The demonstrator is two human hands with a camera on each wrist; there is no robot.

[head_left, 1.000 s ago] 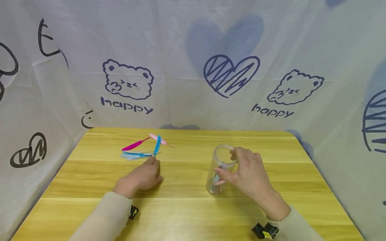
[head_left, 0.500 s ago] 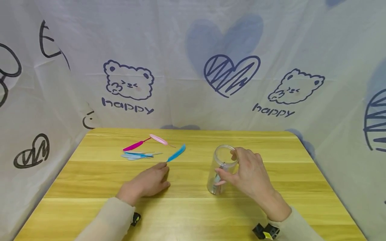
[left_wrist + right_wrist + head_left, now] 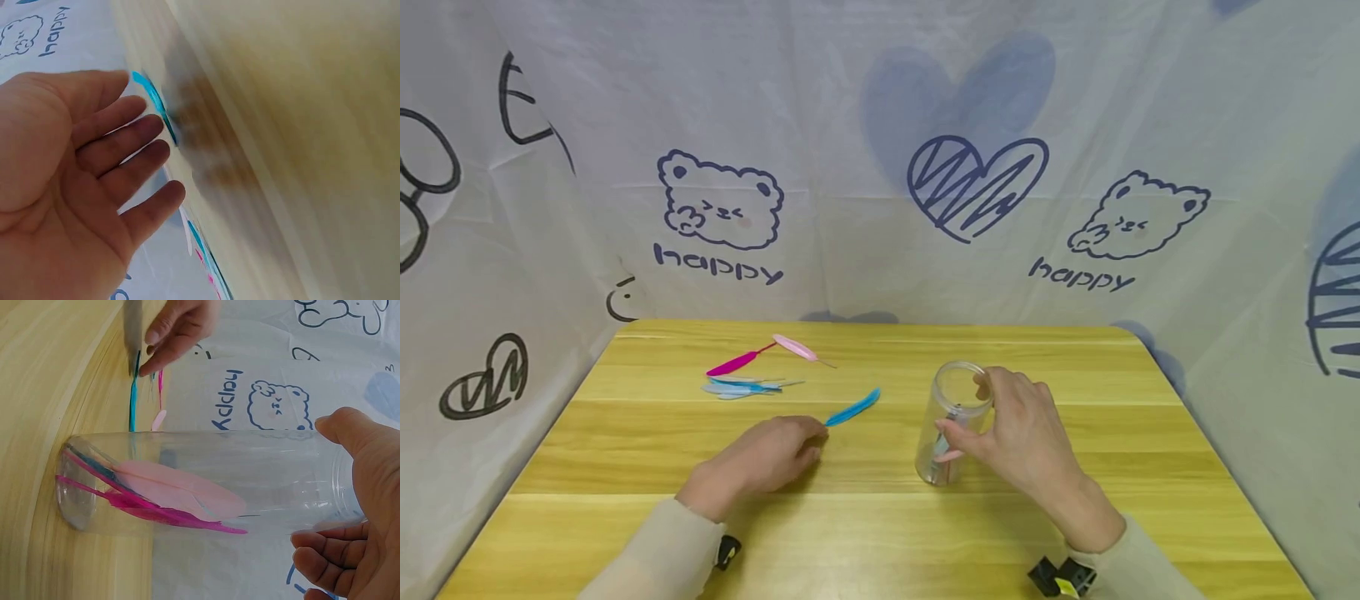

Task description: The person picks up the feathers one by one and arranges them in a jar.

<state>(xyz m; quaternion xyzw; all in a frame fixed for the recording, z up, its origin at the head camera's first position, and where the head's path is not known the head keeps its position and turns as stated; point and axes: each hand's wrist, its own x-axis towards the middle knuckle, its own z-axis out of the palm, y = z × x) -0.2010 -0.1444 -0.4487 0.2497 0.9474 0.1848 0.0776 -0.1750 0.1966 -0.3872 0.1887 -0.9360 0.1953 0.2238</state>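
Observation:
My left hand (image 3: pixel 767 454) is low over the table's left middle, its fingertips right at the quill end of a blue feather (image 3: pixel 853 407). In the left wrist view the fingers (image 3: pixel 134 134) are extended, apart from the thumb, and the feather lies past their tips. My right hand (image 3: pixel 1026 429) grips a clear plastic jar (image 3: pixel 281 481) near its open mouth, thumb on one side and fingers on the other. Upright on the table, the jar holds a pale pink feather (image 3: pixel 181 487), a magenta feather (image 3: pixel 162 512) and a dark teal one (image 3: pixel 103 465).
Several pale blue and blue feathers (image 3: pixel 741 387) lie in a small pile at the back left of the wooden table (image 3: pixel 880 533). Beyond them are a magenta feather (image 3: pixel 732 364) and a light pink feather (image 3: pixel 795 347). A printed white cloth (image 3: pixel 850 250) hangs behind the table.
The blue feather has slid right and toward me, away from the pile, along with my left hand. My right hand and the jar have stayed in place.

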